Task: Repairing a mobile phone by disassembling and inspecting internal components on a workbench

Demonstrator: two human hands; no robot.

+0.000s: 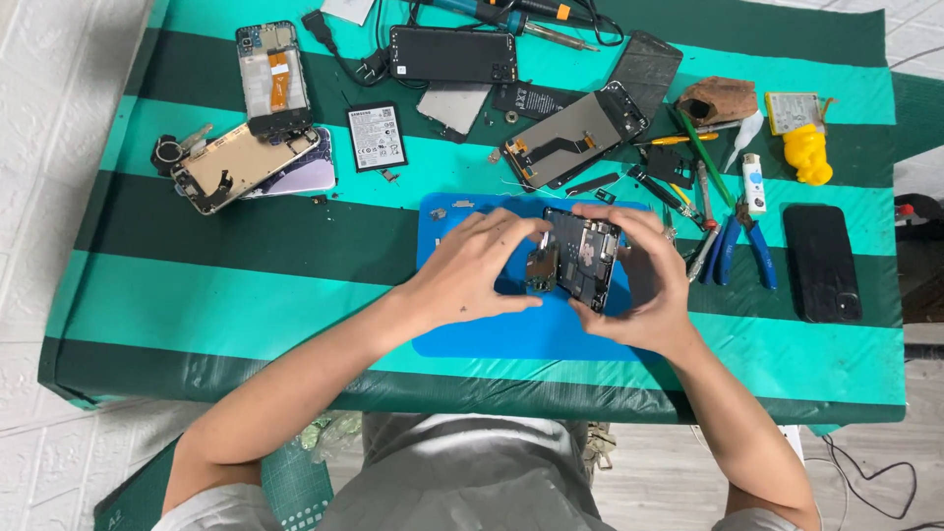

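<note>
Both hands on opened phone (580,258) above blue mat (492,334) on desk (246,285). Left hand (472,270) grip and right hand (644,285) grip clamped on its edges.

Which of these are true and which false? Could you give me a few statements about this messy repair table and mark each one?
1. Both hands hold an opened phone over a blue mat. True: the left hand and right hand grip it from either side.
2. The yellow figurine stands on the blue mat. False: it stands on the striped cloth at the far right.
3. Blue-handled pliers lie to the right of the hands. True.
4. The soldering iron is in the right hand. False: it lies at the table's far edge.
5. A loose battery lies on the striped cloth. True.
</note>
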